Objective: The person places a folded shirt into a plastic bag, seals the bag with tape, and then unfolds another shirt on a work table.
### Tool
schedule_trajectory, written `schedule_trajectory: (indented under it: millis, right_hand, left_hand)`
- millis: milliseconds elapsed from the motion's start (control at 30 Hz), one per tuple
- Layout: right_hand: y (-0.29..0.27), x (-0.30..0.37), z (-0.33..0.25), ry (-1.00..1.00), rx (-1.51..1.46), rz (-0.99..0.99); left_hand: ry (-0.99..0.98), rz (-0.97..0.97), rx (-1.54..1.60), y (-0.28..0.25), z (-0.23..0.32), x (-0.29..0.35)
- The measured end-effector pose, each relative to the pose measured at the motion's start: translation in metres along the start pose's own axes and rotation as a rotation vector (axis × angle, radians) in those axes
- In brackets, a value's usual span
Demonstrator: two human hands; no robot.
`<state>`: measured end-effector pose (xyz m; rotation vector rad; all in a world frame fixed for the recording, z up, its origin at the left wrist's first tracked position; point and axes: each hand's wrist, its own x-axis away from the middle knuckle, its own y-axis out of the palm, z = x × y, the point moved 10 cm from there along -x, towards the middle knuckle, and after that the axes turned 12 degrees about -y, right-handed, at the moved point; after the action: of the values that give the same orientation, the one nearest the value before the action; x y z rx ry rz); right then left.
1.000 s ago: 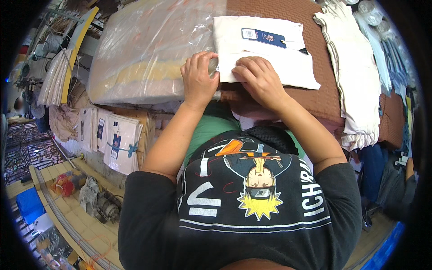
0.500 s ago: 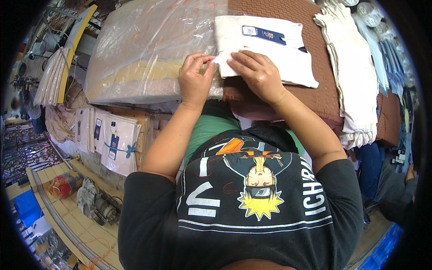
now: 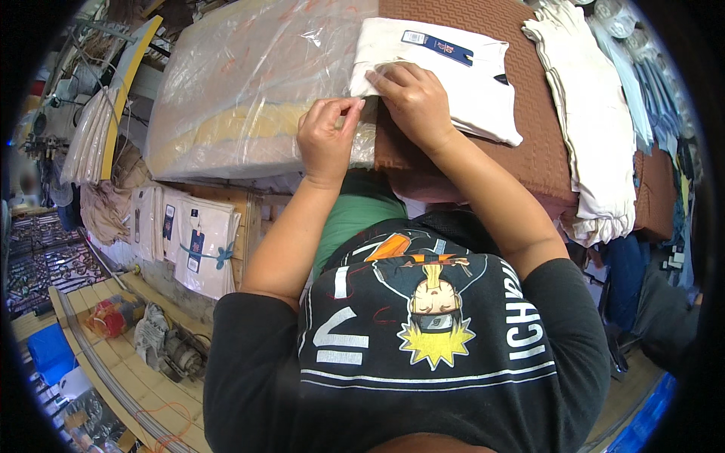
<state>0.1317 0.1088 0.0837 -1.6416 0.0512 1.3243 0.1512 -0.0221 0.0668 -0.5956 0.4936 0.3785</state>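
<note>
A folded off-white garment (image 3: 461,94) with a long dark-blue tag (image 3: 442,48) lies on the brown textured cover, its left end over the clear plastic sheet. My right hand (image 3: 414,102) rests on its near left part, fingers bent and gripping the cloth by the left edge. Just below that corner is my left hand (image 3: 326,140), thumb and forefinger pinched together. Whatever is between those fingertips is too small to make out.
Clear plastic (image 3: 249,83) covers the table's left half, and brown textured cloth (image 3: 540,162) the right. Stacked off-white garments (image 3: 593,113) hang over the right side. Tagged, folded garments (image 3: 208,241) stand at the lower left, near a motor (image 3: 177,351).
The garment has shifted slightly left and away from me, and my right hand has moved with it. My left fingertips now sit below its corner instead of on it.
</note>
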Motion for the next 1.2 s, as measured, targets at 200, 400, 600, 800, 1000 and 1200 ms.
schedule_trajectory:
  millis: [200,400,600,800,1000,1200]
  right_hand:
    - [0.016,0.000,0.001,0.075,-0.015,-0.113]
    - [0.006,0.010,0.005,0.008,-0.024,-0.242]
    - [-0.085,0.069,0.094,0.415,-0.094,-0.180]
    - [-0.070,0.173,0.210,1.227,-0.374,-0.062]
    - [-0.029,0.170,0.185,1.457,-0.879,-0.296]
    - [-0.007,0.185,0.172,1.440,-1.110,-0.209]
  left_hand:
    - [0.052,-0.023,-0.001,0.009,0.017,0.003]
    - [0.098,-0.114,-0.120,0.024,0.016,0.017]
    - [0.086,-0.137,-0.033,-0.003,0.030,0.006]
    - [-0.008,-0.371,-0.438,0.086,0.054,-0.059]
    - [-0.288,-0.639,-0.790,0.161,0.018,-0.053]
    - [-0.265,-0.495,-0.664,0.163,0.004,-0.056]
